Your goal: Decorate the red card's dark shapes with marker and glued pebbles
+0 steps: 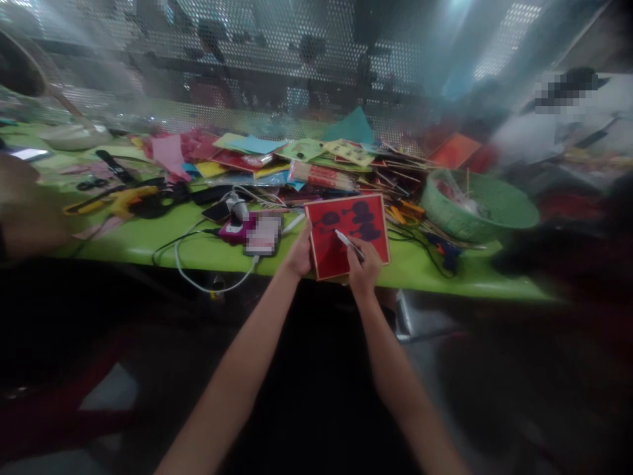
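1 pen (343, 237) slants over 1 red panel (330, 258)

Its long axis runs diagonally across the panel's face, white end pointing toward the panel's upper-left corner. The right hand (364, 265) pinches it; the left hand (299, 254) clasps the panel's left edge. Left of the panel: 1 phone (264, 235). Right of it: 1 green basket (509, 212).

The board (329, 249) was deep red with dark blotchy shapes (364, 231) and a pale tan edge (386, 231), the pen (342, 236) partly white, the table (306, 259) lime green, the basin (509, 214) softer green, the box (232, 231) magenta, and the peaked paper (353, 125) teal
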Demonstrator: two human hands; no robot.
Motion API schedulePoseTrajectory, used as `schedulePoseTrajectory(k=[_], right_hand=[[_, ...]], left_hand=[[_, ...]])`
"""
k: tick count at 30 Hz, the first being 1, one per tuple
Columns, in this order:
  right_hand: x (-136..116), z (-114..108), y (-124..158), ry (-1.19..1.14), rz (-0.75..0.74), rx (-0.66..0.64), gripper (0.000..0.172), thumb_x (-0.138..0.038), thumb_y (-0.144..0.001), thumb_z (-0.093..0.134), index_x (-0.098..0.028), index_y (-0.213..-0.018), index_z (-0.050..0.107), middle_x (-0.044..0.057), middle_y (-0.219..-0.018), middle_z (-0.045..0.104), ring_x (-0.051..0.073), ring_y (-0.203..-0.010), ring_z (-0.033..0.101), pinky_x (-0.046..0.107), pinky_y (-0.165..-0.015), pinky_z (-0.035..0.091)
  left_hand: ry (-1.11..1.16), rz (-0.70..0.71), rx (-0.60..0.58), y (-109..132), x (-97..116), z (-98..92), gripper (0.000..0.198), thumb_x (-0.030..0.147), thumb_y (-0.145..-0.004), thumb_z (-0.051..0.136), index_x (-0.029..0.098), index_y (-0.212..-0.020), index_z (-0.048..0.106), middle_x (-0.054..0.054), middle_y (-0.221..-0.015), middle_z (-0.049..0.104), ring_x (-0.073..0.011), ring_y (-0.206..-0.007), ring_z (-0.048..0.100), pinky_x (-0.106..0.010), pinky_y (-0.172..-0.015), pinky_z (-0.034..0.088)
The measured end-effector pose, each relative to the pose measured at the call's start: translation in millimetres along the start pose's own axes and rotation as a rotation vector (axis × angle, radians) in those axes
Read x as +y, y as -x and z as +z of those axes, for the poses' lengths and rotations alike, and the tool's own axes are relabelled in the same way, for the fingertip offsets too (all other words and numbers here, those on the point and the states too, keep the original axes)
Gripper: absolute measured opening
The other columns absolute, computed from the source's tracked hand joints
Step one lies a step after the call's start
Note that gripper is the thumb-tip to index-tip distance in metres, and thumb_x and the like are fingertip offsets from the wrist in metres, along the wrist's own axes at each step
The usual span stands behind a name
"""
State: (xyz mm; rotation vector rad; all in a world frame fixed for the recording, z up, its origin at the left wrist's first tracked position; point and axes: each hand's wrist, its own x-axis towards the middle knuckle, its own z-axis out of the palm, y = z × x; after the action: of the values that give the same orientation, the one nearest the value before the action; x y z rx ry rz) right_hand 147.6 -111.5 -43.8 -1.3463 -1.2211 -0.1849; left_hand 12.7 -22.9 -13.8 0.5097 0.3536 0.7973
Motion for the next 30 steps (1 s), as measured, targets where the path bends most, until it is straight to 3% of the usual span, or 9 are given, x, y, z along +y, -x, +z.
schedulePoseTrajectory(k=[23, 30], right_hand=[[5.0, 3.3, 0.1, -0.068, 0.151, 0.091, 0.027, -0.036, -0.097, 0.060, -0.021, -0.109, 0.079, 0.010, -0.104, 0.081, 0.025, -0.094, 0.075, 0.041, -0.090, 0.059], [6.0, 3.4, 0.2, -0.046, 0.116, 0.078, 0.026, -0.036, -0.098, 0.060, -0.022, -0.109, 0.079, 0.009, -0.102, 0.082, 0.023, -0.090, 0.075, 0.038, -0.086, 0.059]], left_hand=[[-0.043, 0.020, -0.006, 0.0, -1.2, -0.3, 0.063, 0.062, -0.107, 0.045, 0.015, -0.140, 0.070, -0.014, -0.123, 0.081, -0.0326, -0.126, 0.073, -0.051, -0.117, 0.054], [-0.037, 0.032, 0.011, 1.0, -0.9, 1.0, 0.063, 0.062, -0.106, 0.047, 0.014, -0.141, 0.069, -0.014, -0.125, 0.080, -0.0324, -0.125, 0.074, -0.050, -0.116, 0.054]])
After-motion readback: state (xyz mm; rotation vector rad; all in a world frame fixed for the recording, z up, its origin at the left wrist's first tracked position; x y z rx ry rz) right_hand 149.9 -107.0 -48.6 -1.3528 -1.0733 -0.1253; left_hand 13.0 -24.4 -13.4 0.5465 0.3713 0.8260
